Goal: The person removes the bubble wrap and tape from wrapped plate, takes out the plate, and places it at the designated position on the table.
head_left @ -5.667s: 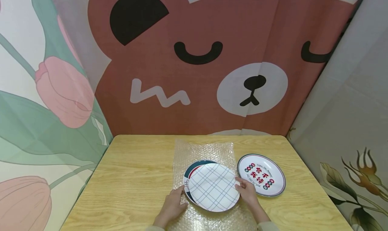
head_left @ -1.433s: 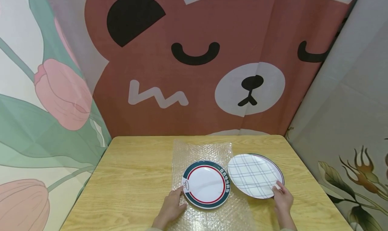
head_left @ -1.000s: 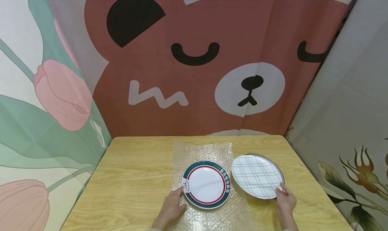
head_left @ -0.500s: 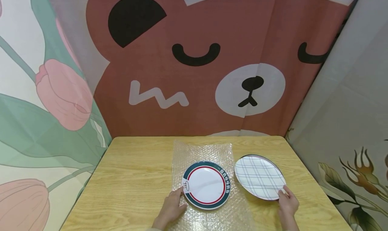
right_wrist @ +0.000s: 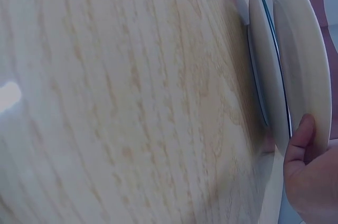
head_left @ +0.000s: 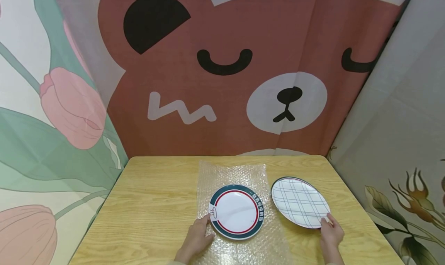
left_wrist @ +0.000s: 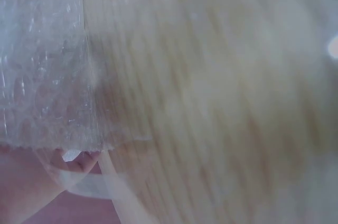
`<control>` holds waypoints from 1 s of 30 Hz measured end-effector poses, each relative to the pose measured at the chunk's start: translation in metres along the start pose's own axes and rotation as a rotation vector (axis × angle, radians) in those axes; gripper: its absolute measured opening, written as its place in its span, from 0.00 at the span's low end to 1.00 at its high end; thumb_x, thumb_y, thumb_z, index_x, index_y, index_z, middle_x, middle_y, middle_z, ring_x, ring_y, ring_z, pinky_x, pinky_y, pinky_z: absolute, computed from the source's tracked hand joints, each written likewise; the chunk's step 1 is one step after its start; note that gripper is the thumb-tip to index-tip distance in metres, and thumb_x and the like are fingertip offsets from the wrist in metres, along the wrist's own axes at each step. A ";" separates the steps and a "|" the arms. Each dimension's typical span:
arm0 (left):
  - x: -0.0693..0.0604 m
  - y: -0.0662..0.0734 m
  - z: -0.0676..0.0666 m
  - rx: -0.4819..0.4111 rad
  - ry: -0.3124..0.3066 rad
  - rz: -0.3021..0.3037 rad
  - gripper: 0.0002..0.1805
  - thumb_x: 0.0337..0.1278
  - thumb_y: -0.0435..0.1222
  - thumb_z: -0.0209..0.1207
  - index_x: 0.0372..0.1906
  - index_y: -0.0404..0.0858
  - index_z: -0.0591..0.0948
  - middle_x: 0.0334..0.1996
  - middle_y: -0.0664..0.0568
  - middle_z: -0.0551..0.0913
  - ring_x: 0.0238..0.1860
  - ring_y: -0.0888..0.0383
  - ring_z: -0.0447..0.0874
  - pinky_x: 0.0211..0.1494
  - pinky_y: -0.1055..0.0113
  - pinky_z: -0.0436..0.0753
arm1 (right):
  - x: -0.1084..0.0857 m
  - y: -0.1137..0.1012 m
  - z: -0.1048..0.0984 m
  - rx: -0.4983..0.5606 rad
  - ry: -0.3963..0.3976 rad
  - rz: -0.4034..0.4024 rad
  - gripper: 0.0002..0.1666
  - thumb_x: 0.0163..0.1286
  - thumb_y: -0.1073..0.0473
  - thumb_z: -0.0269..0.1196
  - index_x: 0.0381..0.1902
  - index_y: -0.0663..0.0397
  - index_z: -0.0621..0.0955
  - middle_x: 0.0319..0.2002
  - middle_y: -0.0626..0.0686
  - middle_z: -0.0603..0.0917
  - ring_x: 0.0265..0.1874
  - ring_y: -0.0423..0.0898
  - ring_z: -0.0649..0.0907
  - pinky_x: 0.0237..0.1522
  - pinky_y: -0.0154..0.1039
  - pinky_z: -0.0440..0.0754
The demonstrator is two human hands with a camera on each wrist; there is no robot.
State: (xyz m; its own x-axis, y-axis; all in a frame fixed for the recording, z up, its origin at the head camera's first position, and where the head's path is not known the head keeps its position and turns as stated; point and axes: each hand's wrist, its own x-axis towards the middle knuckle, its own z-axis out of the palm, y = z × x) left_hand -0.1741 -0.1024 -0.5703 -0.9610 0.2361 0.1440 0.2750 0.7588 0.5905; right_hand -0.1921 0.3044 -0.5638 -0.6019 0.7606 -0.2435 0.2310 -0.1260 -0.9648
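Observation:
In the head view my right hand [head_left: 332, 232] grips the near right edge of a white plate with blue crossed lines [head_left: 300, 201]. From the right wrist view, the thumb lies against the underside of this tilted plate [right_wrist: 303, 60], and another plate [right_wrist: 266, 57] lies just under it. That lower plate is mostly hidden from above; only a thin dark rim shows. A white plate with a teal rim and red ring [head_left: 237, 212] rests on bubble wrap [head_left: 233, 174]. My left hand [head_left: 195, 238] touches its left edge, thumb and fingers apart; the left wrist view is blurred.
A wooden table [head_left: 153, 203] carries everything. A bear-print curtain [head_left: 208, 133] hangs along the back edge, with floral curtains [head_left: 69, 110] on both sides. The bubble wrap reaches the table's near side.
Over these frames, my right hand carried the checked plate off the teal-rimmed plate, rightward over the plate with red lettering, now covered. Lately it shifted slightly further right. My left hand stayed put.

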 end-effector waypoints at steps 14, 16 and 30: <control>-0.001 0.001 -0.001 -0.002 -0.023 -0.021 0.33 0.39 0.36 0.63 0.56 0.30 0.68 0.44 0.46 0.77 0.47 0.46 0.71 0.49 0.49 0.70 | 0.001 0.000 0.002 -0.028 -0.008 0.011 0.29 0.60 0.67 0.51 0.62 0.62 0.64 0.38 0.50 0.69 0.29 0.32 0.68 0.25 0.19 0.70; -0.001 0.002 -0.002 -0.004 -0.026 -0.025 0.33 0.40 0.36 0.63 0.56 0.30 0.68 0.44 0.46 0.77 0.47 0.46 0.71 0.49 0.49 0.70 | 0.000 0.000 0.002 -0.025 -0.008 0.015 0.29 0.60 0.67 0.51 0.62 0.61 0.64 0.41 0.52 0.68 0.30 0.33 0.68 0.26 0.19 0.71; 0.000 0.001 0.000 0.003 0.007 0.007 0.32 0.39 0.36 0.64 0.55 0.30 0.69 0.46 0.44 0.77 0.47 0.45 0.72 0.49 0.50 0.71 | 0.003 -0.002 0.008 -0.050 0.013 0.058 0.29 0.63 0.67 0.49 0.64 0.55 0.62 0.56 0.58 0.66 0.34 0.33 0.68 0.31 0.18 0.71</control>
State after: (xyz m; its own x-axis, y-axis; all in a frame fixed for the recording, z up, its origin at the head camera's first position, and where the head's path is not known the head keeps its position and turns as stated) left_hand -0.1736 -0.1021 -0.5696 -0.9593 0.2369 0.1534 0.2813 0.7593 0.5868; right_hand -0.2007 0.3019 -0.5635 -0.5767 0.7610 -0.2970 0.3034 -0.1380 -0.9428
